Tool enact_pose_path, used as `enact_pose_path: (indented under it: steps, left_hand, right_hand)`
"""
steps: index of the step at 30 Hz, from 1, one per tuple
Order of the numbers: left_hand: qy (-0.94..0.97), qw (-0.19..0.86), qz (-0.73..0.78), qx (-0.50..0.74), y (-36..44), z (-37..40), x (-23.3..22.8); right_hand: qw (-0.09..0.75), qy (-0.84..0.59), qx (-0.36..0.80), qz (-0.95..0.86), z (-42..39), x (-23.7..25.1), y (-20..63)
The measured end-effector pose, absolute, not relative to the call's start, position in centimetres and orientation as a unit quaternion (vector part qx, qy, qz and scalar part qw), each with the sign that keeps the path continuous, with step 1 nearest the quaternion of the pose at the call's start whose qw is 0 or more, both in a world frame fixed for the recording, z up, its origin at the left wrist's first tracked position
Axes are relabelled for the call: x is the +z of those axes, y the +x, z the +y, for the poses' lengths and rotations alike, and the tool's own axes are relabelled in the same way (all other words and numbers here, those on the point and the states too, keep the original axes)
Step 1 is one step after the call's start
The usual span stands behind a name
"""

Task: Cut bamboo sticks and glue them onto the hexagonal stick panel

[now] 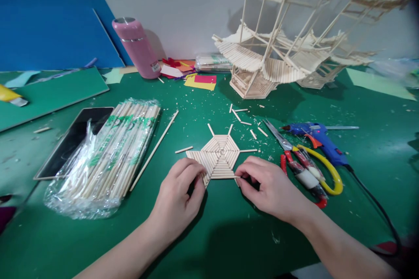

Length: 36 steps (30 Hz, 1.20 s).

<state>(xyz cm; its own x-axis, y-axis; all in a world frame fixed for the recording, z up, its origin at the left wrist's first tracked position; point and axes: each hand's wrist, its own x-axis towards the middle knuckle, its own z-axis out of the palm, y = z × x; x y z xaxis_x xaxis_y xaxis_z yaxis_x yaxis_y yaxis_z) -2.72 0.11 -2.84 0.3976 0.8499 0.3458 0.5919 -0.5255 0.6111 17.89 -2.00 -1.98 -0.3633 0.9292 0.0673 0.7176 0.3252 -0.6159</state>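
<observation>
A web-like panel of short wooden sticks lies flat on the green table, with stick ends poking out from its rim. At its lower left edge, the thumb and fingers of my left hand are closed on the panel; the fingertips are partly hidden. My right hand pinches the right end of a short wooden stick along the panel's near edge. A loose stick piece lies just left of the panel, and several offcuts are scattered behind it.
Wrapped chopsticks lie partly over a dark flat device at left, beside a single long stick. Scissors, red-handled pliers and a blue glue gun are at right. Behind stand a pink flask and stick-built towers.
</observation>
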Motion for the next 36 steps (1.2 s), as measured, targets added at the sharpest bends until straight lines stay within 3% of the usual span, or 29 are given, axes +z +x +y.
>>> enact_pose_path:
  steps: [11, 18, 28, 33, 36]
  left_hand:
    - [0.843, 0.129, 0.411, 0.322, -2.9, -0.6, -2.9]
    - [0.891, 0.136, 0.339, 0.27, -1.2, -1.6, -1.5]
    - [0.919, 0.161, 0.336, 0.133, 0.8, -0.5, -1.4]
    - [0.923, 0.157, 0.326, 0.132, -0.7, 0.4, -1.3]
    - [0.916, 0.144, 0.321, 0.195, -1.6, 0.3, -0.7]
  right_hand:
    - [0.157, -0.489, 0.286, -0.809, -2.1, -0.8, 19.2]
    - [0.125, -0.517, 0.242, -0.811, -3.6, 0.6, 19.8]
    - [0.154, -0.535, 0.192, -0.808, -4.7, 1.2, 20.7]
    - [0.233, -0.526, 0.184, -0.797, -4.9, 1.4, 21.2]
    - [0.288, -0.498, 0.166, -0.801, -4.9, 1.2, 20.5]
